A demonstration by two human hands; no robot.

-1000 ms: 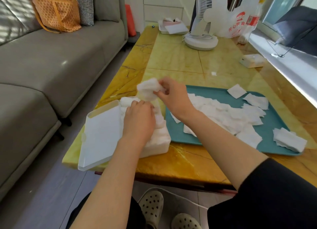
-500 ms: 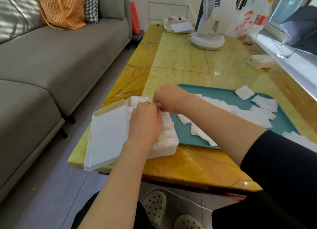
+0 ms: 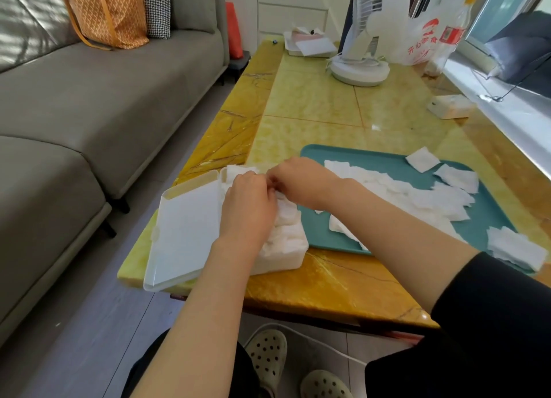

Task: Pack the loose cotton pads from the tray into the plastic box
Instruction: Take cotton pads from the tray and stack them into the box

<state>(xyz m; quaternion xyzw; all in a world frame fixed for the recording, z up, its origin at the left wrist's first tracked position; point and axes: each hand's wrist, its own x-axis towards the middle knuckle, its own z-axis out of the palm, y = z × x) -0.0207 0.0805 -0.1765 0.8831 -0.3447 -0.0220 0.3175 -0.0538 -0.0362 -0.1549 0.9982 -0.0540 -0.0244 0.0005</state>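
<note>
A translucent white plastic box [image 3: 287, 253] sits at the table's near left corner, its hinged lid [image 3: 185, 227] lying open to the left. It is stuffed with white cotton pads [image 3: 286, 218]. My left hand [image 3: 249, 206] rests palm down on those pads with fingers curled over them. My right hand [image 3: 298, 178] meets it at the box's far end, fingers closed on cotton pads; the fingertips are hidden. More loose cotton pads [image 3: 423, 196] lie strewn over the teal tray [image 3: 384, 156] just right of the box.
A yellow marble table [image 3: 313, 105] holds a white fan [image 3: 359, 66] at the back, a small white packet [image 3: 450, 107] at the right and a white tray with papers [image 3: 310, 47]. A grey sofa [image 3: 89, 99] runs along the left. A white cable [image 3: 322, 342] lies on the floor.
One second ago my right hand held a wad of pads raised above the box. It has come down to the box beside my left hand, which stayed on the pads.
</note>
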